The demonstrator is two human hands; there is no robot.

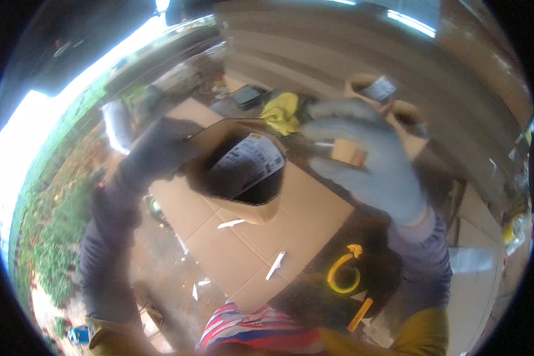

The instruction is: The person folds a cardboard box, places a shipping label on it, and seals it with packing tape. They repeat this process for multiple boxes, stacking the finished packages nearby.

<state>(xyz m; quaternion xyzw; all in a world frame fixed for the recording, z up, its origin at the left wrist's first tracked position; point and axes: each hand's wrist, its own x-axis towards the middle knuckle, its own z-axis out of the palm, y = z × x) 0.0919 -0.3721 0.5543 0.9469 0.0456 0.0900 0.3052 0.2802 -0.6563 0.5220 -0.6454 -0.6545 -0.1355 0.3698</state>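
A small cardboard box (261,213) stands open-topped over a flat cardboard sheet (320,204). Inside it shows a white printed label (256,157). My left hand (167,145), in a dark grey glove, grips the box's left rim, somewhat blurred. To the right of the box, apart from it, my right hand (365,151) is raised in a pale blue-grey glove, its fingers spread and holding nothing. Two thin white strips (275,265) lie on the sheet in front of the box.
Beyond the box lie a yellow cloth-like item (281,113) and a dark case (247,96). Two more cardboard boxes (408,118) stand at the back right. A yellow ring-shaped item (332,274) and an orange-yellow tool (360,314) lie near right. Green plants (56,267) are at left.
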